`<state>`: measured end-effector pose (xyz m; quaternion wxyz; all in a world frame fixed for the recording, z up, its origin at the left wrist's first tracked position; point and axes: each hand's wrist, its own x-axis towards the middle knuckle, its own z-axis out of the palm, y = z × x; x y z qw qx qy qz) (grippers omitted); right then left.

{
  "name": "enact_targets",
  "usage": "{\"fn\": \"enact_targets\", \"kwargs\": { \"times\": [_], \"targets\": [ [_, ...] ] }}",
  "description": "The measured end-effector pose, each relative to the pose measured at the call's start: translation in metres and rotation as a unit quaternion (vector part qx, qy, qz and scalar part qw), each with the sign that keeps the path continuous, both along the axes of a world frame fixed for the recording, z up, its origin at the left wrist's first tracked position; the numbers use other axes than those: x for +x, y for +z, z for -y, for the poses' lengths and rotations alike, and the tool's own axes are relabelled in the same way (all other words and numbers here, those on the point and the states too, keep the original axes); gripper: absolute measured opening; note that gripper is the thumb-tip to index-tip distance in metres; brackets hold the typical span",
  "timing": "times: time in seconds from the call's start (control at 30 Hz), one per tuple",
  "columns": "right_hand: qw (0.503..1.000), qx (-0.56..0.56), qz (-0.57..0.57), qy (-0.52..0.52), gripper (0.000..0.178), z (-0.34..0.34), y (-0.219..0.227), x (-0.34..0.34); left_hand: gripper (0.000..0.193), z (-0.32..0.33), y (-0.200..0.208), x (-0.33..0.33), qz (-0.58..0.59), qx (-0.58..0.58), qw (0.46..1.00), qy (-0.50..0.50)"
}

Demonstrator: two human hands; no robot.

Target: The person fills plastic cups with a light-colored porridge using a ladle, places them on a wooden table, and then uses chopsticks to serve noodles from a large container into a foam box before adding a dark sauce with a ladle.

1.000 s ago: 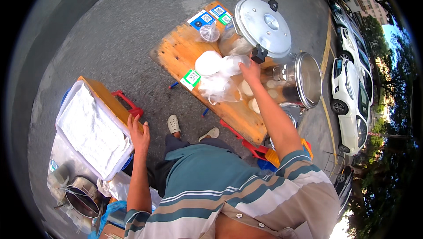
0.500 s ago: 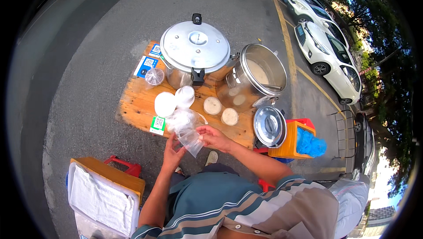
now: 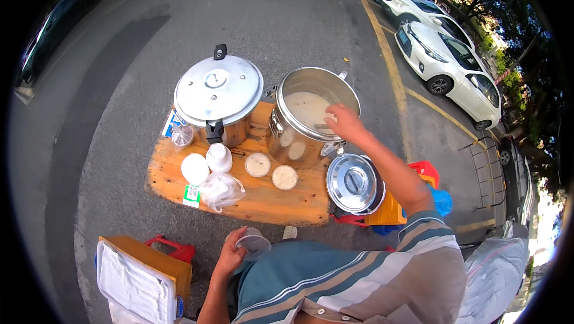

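Note:
My left hand, low and near my body, is closed round the rim of a clear plastic cup. My right arm reaches over an open steel pot. Inside its rim, my right hand grips the metal handle of what looks like a ladle, its lower end hidden. Pale, milky liquid with small bits partly fills the pot. Two filled round cups stand in front of it on the wooden table.
A large lidded pot stands on the left. Nearer are white cups or lids, a clear plastic bag and a code card. A steel lid lies by the table's right edge. A box with a white cloth is at lower left.
My right hand has left the clear plastic and moved up and right to the handle in the pot. My left hand has drawn the cup down toward my body. The whole view has shifted.

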<state>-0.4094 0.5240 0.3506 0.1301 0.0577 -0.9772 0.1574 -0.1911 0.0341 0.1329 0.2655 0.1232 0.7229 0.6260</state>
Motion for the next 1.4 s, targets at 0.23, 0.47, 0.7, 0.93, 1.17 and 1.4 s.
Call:
{"fn": "enact_targets", "kwargs": {
  "times": [0.23,0.47,0.7,0.93,1.17,1.4],
  "targets": [
    [0.904,0.260,0.339,0.012,0.043,-0.097,-0.044,-0.080,0.071,-0.068,0.033,0.041,0.106,0.049,0.986,0.119],
    [0.868,0.214,0.447,0.027,0.038,-0.064,-0.055,-0.090,0.077,-0.100,0.054,0.048,0.194,0.155,0.947,0.205],
    [0.917,0.167,0.362,-0.005,0.028,-0.097,-0.035,-0.095,0.067,-0.102,0.045,0.002,0.244,0.182,0.927,0.220],
    [0.933,0.216,0.285,-0.029,0.040,-0.095,0.029,-0.055,0.064,-0.096,0.050,-0.051,0.256,0.170,0.931,0.195],
    [0.952,0.056,0.293,-0.075,0.032,-0.082,-0.060,-0.074,0.071,-0.094,0.057,-0.095,0.266,0.187,0.934,0.147],
    [0.965,-0.080,0.243,-0.060,0.034,-0.091,-0.049,-0.036,0.084,-0.094,0.054,-0.115,0.284,0.231,0.915,0.167]
  ]
}}
